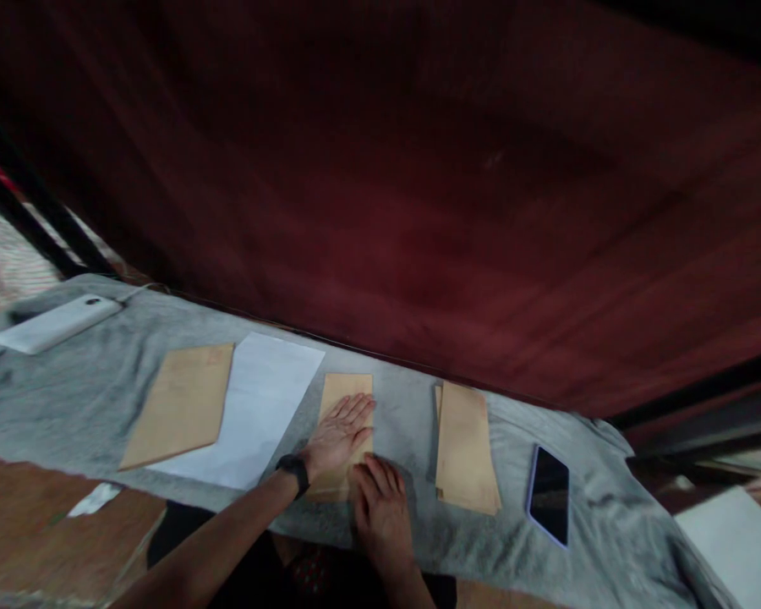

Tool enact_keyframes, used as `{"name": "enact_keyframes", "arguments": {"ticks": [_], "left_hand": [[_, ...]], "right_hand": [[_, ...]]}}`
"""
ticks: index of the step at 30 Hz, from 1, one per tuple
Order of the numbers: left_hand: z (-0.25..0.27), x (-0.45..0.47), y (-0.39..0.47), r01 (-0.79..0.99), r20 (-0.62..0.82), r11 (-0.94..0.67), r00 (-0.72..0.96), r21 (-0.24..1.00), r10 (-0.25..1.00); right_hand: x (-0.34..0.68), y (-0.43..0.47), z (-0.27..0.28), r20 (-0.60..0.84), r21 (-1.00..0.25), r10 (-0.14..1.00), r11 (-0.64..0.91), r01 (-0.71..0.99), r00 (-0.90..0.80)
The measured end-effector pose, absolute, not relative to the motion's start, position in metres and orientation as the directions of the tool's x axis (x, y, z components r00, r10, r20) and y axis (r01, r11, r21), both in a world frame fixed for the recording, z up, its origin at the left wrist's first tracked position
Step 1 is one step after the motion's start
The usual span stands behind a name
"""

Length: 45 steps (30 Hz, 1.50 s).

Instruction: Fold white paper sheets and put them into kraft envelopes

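While flat on the tan envelope (348, 386), left hand (339, 434), grip wide; at its edge, right hand (382, 507), grip unclear.

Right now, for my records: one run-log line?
left hand: flat on brown paper; right hand: at its edge; phone: right of brown stack

A grey cloth (406, 423) lies wide, with some wrinkles. On its right part there is a phone (549, 495) with dark screen and purplish edge. Near its left end lies a long white device (60, 324) with a thin cable. Behind the cloth rises a dark red panel (406, 211). Beyond its left end is a striped fabric (6, 262); below its front edge, at left, a white scrap (94, 499) is on the brown floor (51, 533).
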<state>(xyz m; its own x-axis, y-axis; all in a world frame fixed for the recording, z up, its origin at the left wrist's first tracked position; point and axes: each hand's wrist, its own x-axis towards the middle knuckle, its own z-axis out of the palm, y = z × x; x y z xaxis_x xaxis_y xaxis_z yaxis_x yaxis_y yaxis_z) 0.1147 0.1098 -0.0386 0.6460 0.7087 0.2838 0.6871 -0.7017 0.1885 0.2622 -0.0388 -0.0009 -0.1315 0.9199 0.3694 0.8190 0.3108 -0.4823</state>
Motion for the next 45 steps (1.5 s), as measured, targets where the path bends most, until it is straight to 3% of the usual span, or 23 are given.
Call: {"name": "enact_keyframes", "arguments": {"ticks": [13,22,33,41,45], "left_hand": [[-0.017,0.045,0.033,0.601,0.132,-0.718,0.728,0.351,0.673],[-0.017,0.026,0.015,0.656,0.225,-0.672,0.637,0.344,0.737],[-0.007,0.036,0.000,0.696,0.051,-0.710,0.710,0.101,0.703],[0.015,0.042,-0.001,0.712,0.051,-0.682,0.684,0.166,0.727],[0.015,0.072,0.027,0.671,0.168,-0.705,0.686,0.229,0.708]], "right_hand": [[0.272,-0.042,-0.010,0.343,-0.462,0.920,0.340,0.819,-0.188],[0.280,-0.043,-0.011,0.344,-0.467,0.902,0.405,0.786,-0.260],[0.280,-0.043,-0.011,0.354,-0.500,0.901,0.409,0.763,-0.250],[0.282,-0.046,-0.015,0.374,-0.545,0.901,0.406,0.734,-0.220],[0.280,-0.046,-0.015,0.379,-0.540,0.903,0.395,0.743,-0.204]]}}
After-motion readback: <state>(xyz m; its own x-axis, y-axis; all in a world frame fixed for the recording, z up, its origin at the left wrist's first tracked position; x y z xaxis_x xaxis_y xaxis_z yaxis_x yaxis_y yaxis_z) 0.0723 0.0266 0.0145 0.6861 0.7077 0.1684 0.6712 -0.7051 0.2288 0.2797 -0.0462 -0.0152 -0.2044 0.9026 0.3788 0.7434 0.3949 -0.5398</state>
